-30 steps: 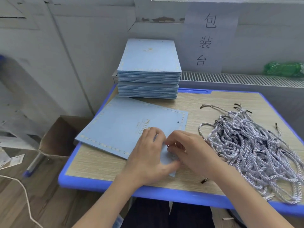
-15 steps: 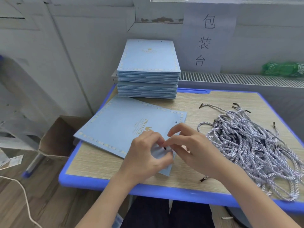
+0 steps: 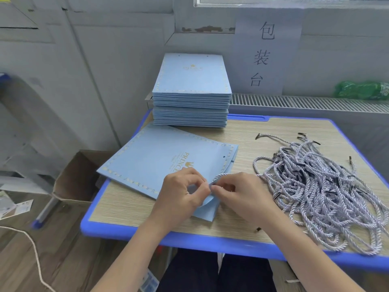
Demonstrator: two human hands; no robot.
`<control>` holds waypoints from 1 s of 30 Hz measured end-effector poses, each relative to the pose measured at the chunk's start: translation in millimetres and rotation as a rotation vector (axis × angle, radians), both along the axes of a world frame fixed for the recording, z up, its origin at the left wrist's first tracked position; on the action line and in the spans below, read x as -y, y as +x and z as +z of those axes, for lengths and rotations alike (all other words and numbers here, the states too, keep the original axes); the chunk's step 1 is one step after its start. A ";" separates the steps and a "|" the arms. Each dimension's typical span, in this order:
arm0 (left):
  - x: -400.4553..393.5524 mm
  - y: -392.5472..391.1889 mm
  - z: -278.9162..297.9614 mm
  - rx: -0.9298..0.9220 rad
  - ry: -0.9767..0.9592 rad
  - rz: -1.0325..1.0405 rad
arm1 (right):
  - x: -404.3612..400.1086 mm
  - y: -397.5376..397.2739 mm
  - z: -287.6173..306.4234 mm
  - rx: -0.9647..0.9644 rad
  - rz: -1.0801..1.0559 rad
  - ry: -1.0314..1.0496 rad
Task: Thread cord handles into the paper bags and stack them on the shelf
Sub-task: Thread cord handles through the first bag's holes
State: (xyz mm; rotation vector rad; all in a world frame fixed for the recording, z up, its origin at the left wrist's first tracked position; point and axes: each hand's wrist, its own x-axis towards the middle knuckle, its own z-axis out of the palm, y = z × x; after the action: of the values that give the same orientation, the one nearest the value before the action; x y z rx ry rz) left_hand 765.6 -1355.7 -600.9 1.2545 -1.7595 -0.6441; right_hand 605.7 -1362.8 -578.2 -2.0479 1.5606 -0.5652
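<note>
A flat light-blue paper bag [image 3: 160, 163] with gold lettering lies on the desk in front of me. Its near top layer is lifted and curved up. My left hand [image 3: 181, 192] pinches that raised edge near the bag's mouth. My right hand [image 3: 242, 197] pinches a white-and-grey twisted cord [image 3: 221, 175] right at the same edge; the cord arcs over my fingers toward the heap. A punched hole [image 3: 224, 157] shows near the bag's far corner. A heap of loose cord handles [image 3: 322, 186] lies to the right.
A tall stack of flat blue bags [image 3: 191, 89] stands at the back of the wood-topped desk with a blue rim [image 3: 130, 232]. An open cardboard box [image 3: 77, 178] sits on the floor at left. A radiator grille [image 3: 305, 102] runs behind.
The bag's near top layer has been lifted and bent upward. My right hand has brought a cord up to the edge, and both hands now meet there, slightly higher than before.
</note>
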 end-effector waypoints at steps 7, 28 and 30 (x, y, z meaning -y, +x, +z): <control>-0.9 1.7 1.2 0.083 -0.011 -0.004 | 2.3 -2.3 -5.9 -0.009 0.045 -0.005; 8.0 26.9 -2.5 0.372 0.062 -0.042 | 4.3 -73.1 -19.7 -0.140 0.141 -0.350; 11.5 23.3 -1.3 0.412 0.052 0.017 | 5.0 -73.3 -19.2 -0.137 0.137 -0.348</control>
State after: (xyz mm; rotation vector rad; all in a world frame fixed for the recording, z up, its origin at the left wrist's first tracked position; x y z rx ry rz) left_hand 789.0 -1367.2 -602.3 1.5168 -2.0713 -0.4438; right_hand 532.5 -1367.8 -597.3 -2.4783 1.4618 -0.6964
